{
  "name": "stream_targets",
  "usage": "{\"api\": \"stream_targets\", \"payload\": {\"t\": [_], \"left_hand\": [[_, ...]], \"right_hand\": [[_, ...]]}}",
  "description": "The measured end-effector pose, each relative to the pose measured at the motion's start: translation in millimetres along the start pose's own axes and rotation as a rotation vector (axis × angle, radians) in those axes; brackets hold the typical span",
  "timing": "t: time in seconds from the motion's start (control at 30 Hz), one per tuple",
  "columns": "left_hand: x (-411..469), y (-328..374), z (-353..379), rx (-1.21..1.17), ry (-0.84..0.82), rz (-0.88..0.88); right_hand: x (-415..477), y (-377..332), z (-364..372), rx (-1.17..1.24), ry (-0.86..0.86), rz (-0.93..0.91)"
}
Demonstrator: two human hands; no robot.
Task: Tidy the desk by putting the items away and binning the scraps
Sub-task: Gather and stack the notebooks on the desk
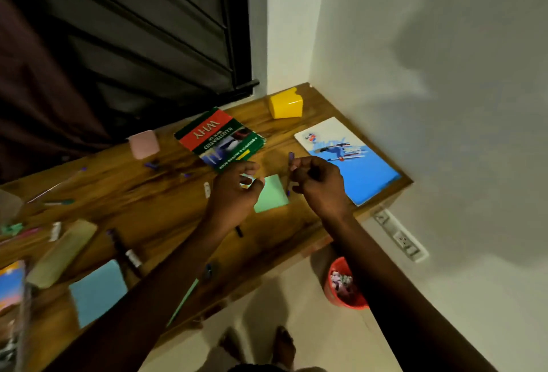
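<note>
Most clutter remains on the desk [148, 202]: book [219, 137], green notepad [272, 193]. Right hand [320, 185] pinches a purple pen [291, 156]; left hand [231, 193] curls, its hold unclear. Red bin [329, 291] holds scraps [342, 281].

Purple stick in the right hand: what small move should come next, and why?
Probably lift it toward the yellow holder at the far corner of the desk. The right hand pinches a thin purple pen near the green notepad; it looks like a pen, not a scrap, so the red bin seems wrong.
</note>
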State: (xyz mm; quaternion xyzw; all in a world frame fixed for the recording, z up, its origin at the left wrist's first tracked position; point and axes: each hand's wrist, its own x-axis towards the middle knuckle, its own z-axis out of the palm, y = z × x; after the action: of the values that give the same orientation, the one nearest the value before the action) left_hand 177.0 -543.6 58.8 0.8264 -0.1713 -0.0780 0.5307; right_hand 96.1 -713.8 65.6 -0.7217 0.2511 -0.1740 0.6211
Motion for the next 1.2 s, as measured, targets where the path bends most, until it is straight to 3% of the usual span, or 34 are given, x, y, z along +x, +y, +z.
{"api": "stream_targets", "payload": {"t": [0.3, 0.63, 0.8, 1.0, 1.2], "left_hand": [[61, 19, 90, 0.006, -0.183, 0.072], [103, 20, 145, 0.024, -0.339, 0.017], [101, 18, 172, 0.047, -0.442, -0.121], [83, 20, 209, 0.104, -0.455, -0.193], [76, 14, 241, 0.159, -0.358, -0.318]], "right_hand": [[48, 27, -71, -0.053, 0.167, 0.091], [96, 49, -110, -0.226, 0.248, 0.108], [113, 66, -136, -0.438, 0.168, 0.132], [138, 99, -180, -0.756, -0.017, 0.186], [146, 119, -201, -0.878, -0.113, 0.207]]}}
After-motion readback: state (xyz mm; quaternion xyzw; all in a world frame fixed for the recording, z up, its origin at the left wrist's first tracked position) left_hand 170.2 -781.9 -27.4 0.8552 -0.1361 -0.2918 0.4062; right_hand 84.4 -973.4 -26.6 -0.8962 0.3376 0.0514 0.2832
